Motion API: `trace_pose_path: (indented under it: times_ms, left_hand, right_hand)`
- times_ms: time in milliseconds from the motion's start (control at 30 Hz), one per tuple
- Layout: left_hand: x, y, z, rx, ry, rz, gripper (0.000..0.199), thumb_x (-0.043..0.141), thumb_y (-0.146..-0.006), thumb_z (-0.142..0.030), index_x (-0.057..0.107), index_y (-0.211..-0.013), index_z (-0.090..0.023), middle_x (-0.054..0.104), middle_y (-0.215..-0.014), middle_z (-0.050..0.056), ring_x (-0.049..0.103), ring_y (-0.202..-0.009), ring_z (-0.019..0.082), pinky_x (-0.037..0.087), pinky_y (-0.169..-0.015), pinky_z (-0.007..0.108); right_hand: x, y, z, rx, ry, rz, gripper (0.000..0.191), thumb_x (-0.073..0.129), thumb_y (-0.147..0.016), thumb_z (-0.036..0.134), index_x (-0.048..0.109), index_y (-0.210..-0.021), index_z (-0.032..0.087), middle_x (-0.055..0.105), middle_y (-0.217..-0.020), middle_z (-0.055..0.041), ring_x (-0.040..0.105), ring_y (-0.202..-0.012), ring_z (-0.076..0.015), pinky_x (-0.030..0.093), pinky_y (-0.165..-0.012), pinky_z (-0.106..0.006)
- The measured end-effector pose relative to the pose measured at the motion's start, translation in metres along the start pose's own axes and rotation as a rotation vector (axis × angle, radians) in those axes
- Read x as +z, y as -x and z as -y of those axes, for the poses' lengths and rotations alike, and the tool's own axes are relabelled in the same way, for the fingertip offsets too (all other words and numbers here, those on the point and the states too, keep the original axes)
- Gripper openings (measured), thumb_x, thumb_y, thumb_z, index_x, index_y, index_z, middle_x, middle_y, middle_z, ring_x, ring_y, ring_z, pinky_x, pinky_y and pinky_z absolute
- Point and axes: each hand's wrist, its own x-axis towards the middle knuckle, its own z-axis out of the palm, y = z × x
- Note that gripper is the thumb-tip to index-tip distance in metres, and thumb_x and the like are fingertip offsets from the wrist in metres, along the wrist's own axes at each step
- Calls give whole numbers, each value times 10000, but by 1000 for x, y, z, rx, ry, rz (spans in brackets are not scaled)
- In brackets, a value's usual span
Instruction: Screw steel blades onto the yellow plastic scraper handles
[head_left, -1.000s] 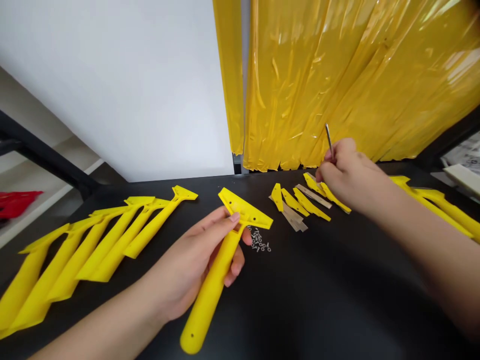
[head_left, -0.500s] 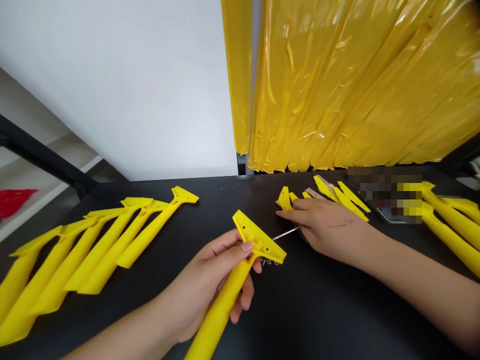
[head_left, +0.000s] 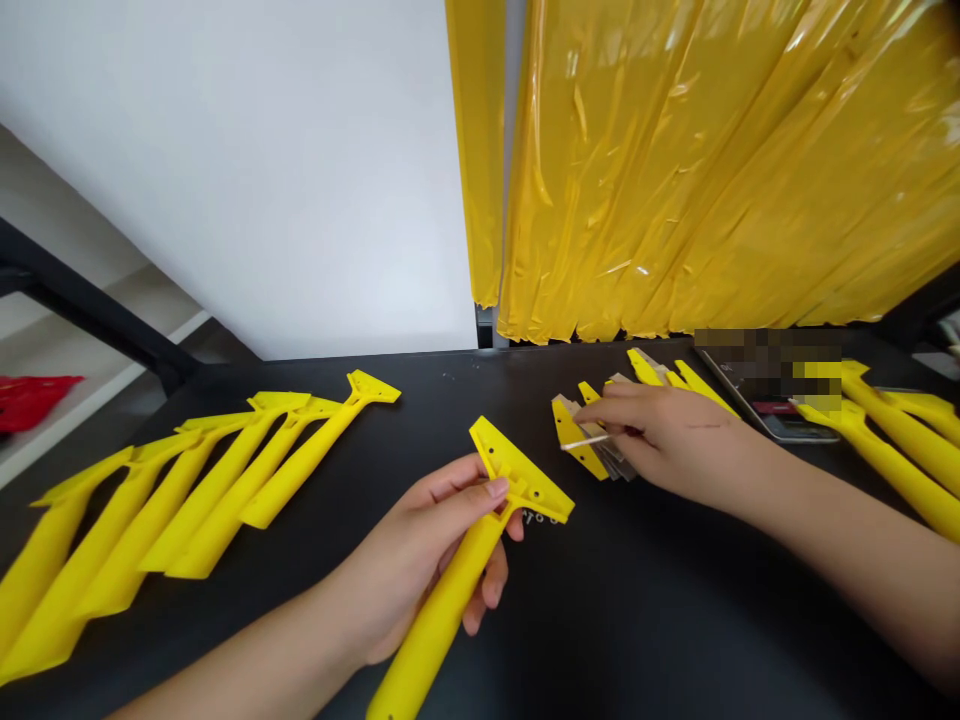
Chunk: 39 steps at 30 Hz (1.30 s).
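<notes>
left hand (head_left: 442,540): yellow scraper handle (head_left: 450,615) gripped above bench (head_left: 675,620) | right hand (head_left: 667,430): thin rod (head_left: 586,442) gripped beside yellow plates (head_left: 568,425) | done: no plate seen fitted | remaining: plates lying loose

The widest open stretch of black tabletop (head_left: 675,610) lies right of the held yellow scraper handle (head_left: 442,635). A narrower lane separates the left hand (head_left: 431,530) from the row of yellow handles (head_left: 216,485). Toward the right hand (head_left: 660,430), a thin metal rod (head_left: 586,442) and small yellow plate (head_left: 574,430) narrow the gap. Behind, a white panel (head_left: 300,180) and yellow plastic sheeting (head_left: 675,200) block passage.
</notes>
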Motion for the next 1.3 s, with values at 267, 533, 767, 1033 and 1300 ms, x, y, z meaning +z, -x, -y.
trace_pose_path:
  times_ms: [267, 533, 767, 1033, 1300]
  left_hand:
    - [0, -1, -2, 4, -17, 10, 211, 624, -1038, -378, 619, -975, -177, 674, -896, 23, 615, -498, 81, 511, -376, 150]
    - [1, -1, -1, 1, -51, -4, 217, 638, -1029, -390, 626, -977, -180, 671, -900, 23, 616, -518, 88, 516, -381, 156]
    - [3, 0, 1, 2, -68, -35, 223, 656, -1012, -402, 620, -966, -186, 665, -902, 21, 609, -515, 88, 506, -372, 153]
    - [2, 0, -2, -16, -93, -18, 201, 629, -1024, -386, 622, -989, -188, 657, -909, 23, 604, -531, 90, 519, -390, 161]
    - [2, 0, -1, -8, -88, -23, 217, 641, -1016, -396, 613, -966, -186, 663, -900, 25, 601, -524, 93, 511, -384, 164]
  right_hand:
    - [16, -6, -1, 341, 149, -16, 276, 625, -938, 505, 695, -1034, 256, 728, -802, -24, 654, -663, -236, 357, -600, -321]
    - [18, -4, 2, 392, 121, 17, 266, 620, -945, 439, 699, -1138, 275, 760, -844, -15, 681, -696, -228, 376, -607, -315]
    - [16, -4, 5, 409, 62, 24, 328, 577, -982, 521, 735, -1203, 335, 784, -911, -22, 714, -843, -266, 421, -681, -336]
    - [16, -10, 0, 493, -146, 122, 214, 640, -915, 473, 673, -856, 270, 701, -763, 3, 647, -684, -202, 388, -578, -302]
    - [-6, -7, 2, 439, -406, 155, 425, 588, -942, 603, 632, -726, 240, 547, -647, 27, 509, -611, -157, 350, -574, -297]
